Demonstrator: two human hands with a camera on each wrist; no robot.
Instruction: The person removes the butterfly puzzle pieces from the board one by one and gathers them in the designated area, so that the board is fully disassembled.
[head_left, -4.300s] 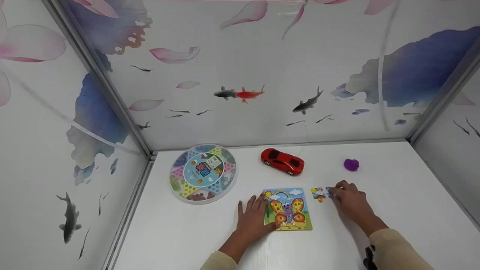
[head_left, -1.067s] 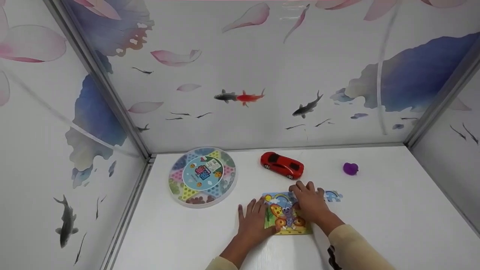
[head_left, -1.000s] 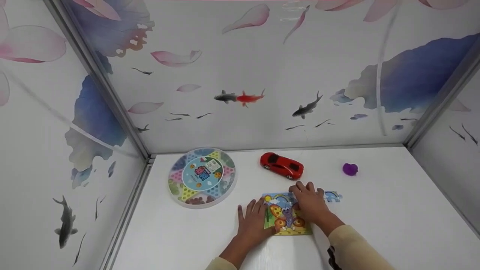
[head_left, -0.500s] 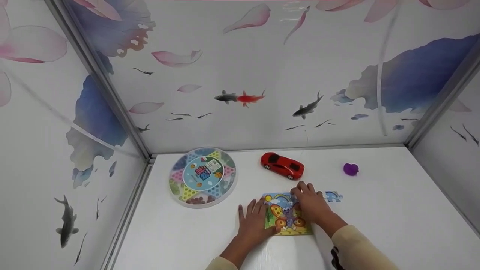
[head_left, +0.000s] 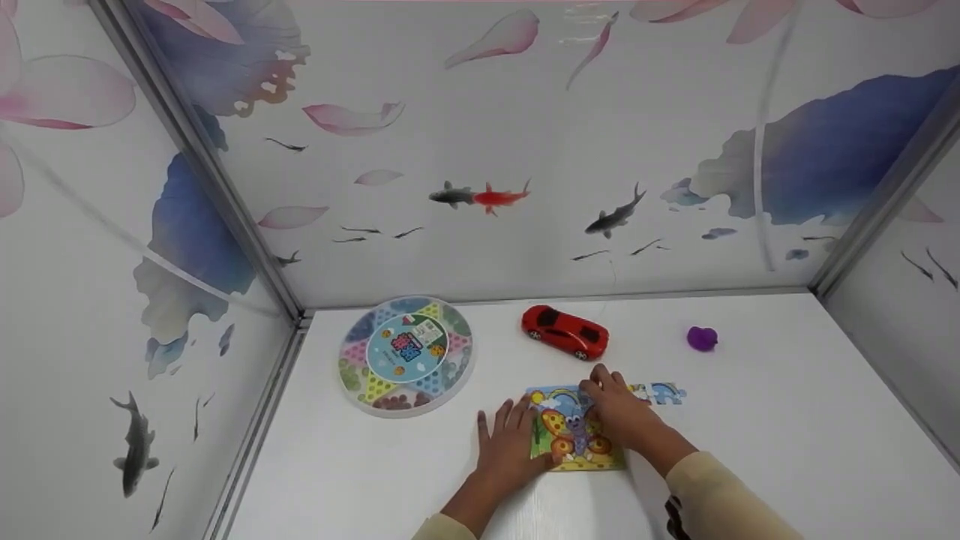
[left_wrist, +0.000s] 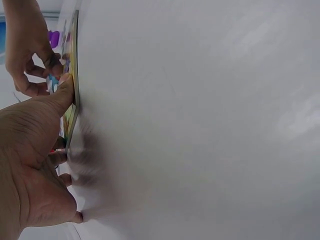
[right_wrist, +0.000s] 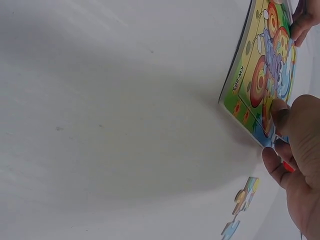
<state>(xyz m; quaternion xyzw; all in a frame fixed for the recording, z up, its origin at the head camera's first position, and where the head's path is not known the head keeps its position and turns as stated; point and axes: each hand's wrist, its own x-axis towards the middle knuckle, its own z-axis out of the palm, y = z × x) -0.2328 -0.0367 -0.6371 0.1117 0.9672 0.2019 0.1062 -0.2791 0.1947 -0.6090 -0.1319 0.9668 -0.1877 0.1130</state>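
The puzzle board (head_left: 576, 442) has a purple butterfly with spotty orange and yellow wings on green and blue. One loose piece (head_left: 666, 394) is mostly blue. The toy car (head_left: 564, 331) is red with black windows. The small toy (head_left: 702, 339) is purple. The white wall (head_left: 495, 262) has pink petals and blue splotches.

Carries, as a white table (head_left: 360, 480), a round star-patterned board (head_left: 406, 356) at back left, a red toy car (head_left: 565, 331), a purple object (head_left: 702, 339) at right, a butterfly puzzle (head_left: 576, 442) nearer, and loose puzzle pieces (head_left: 665, 394) beside it.
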